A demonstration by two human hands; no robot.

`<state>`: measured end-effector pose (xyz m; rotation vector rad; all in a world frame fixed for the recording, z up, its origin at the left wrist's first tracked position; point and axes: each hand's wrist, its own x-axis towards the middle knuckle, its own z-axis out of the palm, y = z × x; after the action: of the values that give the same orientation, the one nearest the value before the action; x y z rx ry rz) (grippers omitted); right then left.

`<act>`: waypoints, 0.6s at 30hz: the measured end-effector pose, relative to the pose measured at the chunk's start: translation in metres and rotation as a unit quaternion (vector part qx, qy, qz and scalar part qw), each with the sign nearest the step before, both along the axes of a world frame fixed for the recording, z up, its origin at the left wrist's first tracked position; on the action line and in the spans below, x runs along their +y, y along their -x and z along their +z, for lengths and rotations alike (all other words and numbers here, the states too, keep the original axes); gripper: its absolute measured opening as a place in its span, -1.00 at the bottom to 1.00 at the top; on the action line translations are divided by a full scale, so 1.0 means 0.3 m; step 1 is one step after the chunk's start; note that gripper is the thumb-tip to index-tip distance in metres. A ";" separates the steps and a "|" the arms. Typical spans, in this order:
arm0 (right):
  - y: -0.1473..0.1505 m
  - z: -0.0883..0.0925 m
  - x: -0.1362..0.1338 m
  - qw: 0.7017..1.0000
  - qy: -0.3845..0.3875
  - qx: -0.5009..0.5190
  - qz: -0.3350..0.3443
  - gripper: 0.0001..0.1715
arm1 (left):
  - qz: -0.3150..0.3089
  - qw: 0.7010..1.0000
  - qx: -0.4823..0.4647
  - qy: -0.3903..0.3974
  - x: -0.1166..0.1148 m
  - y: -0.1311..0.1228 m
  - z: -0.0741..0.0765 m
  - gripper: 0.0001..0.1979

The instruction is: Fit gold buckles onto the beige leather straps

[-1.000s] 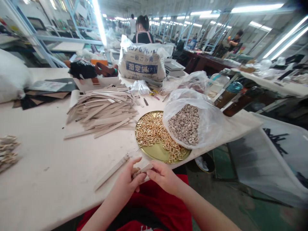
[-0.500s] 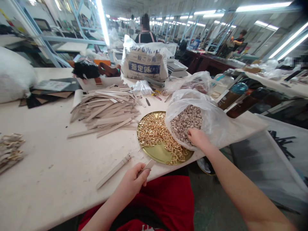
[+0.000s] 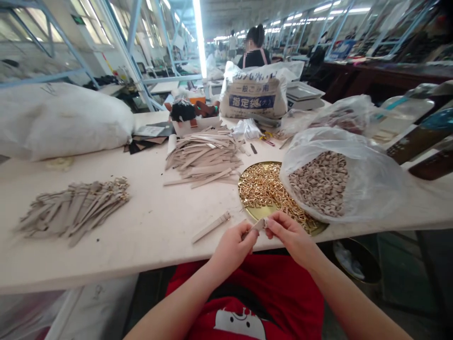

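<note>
My left hand (image 3: pixel 233 245) is closed around a short beige strap (image 3: pixel 259 225), whose tip sticks out past the fingers. At that tip my right hand (image 3: pixel 290 237) pinches a small beige loop (image 3: pixel 266 222), partly hidden by the fingers. Just beyond my hands lies a round gold tray (image 3: pixel 260 212) of gold metal buckles (image 3: pixel 260 184). An open clear plastic bag (image 3: pixel 375 184) full of small beige loops (image 3: pixel 320 184) rests over the tray's right side. One strap with a buckle on its end (image 3: pixel 211 227) lies on the table left of my hands.
Loose beige strips (image 3: pixel 203 158) are heaped behind the tray. A pile of buckled straps (image 3: pixel 76 208) lies at the left on the white table (image 3: pixel 148 236). A printed white sack (image 3: pixel 253 94) stands at the back, bottles (image 3: pixel 430 127) at the right. A person (image 3: pixel 255 49) sits beyond.
My right hand has left the bag of loops and come to the strap tip in my left hand, with a loop between its fingers. The view has turned left.
</note>
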<state>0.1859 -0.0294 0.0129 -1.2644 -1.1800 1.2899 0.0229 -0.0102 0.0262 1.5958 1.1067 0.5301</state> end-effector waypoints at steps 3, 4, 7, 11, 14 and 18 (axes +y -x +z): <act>-0.008 -0.012 -0.004 0.999 -0.003 -0.030 0.013 -0.73 | -0.033 0.998 0.043 0.015 -0.005 0.031 -0.001 -0.72; -0.012 -0.016 -0.006 0.999 0.003 -0.028 0.016 -0.74 | -0.041 0.998 0.050 0.017 -0.005 0.036 -0.002 -0.73; -0.011 -0.037 -0.012 0.998 0.049 0.032 0.026 -0.72 | -0.055 0.997 0.050 0.022 0.000 0.035 -0.006 -0.73; 0.018 -0.077 -0.014 0.985 0.114 0.121 0.040 -0.71 | -0.046 0.998 0.034 0.033 -0.004 0.019 -0.024 -0.75; 0.048 -0.097 -0.016 0.978 0.128 0.166 -0.015 -0.78 | -0.018 0.999 -0.025 0.034 -0.010 0.015 -0.045 -0.85; 0.090 -0.098 -0.026 0.969 0.126 0.214 -0.020 -0.78 | 0.011 0.993 -0.085 0.078 -0.006 0.023 -0.078 -0.84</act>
<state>0.1589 -0.0370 -0.0166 -1.1021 -0.6979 1.6207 0.0159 -0.0119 0.0027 1.3786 1.0123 0.5702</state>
